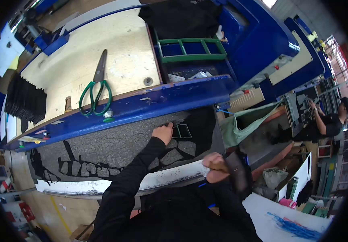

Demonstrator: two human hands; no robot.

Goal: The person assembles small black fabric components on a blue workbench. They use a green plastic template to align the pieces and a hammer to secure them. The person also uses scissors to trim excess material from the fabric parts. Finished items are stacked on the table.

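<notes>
On the grey, crackled work surface (101,141) my left hand (164,133) is closed at the left edge of a small green cutting die (182,131). The die lies on black sheet material (203,127) with cut-out openings in it. Lower and to the right, my right hand (216,167) is closed around a brown handle-like piece. A dark shape (238,171) just beside this hand is smeared by motion, so its kind cannot be made out. Narrow black offcuts (91,167) trail along the near left of the surface.
Green-handled scissors (97,90) lie on the pale board (125,48) beyond the blue beam (149,99). A stack of black pieces (25,99) stands at left. A larger green frame (192,59) sits in a blue recess. A co-worker (331,125) is at far right.
</notes>
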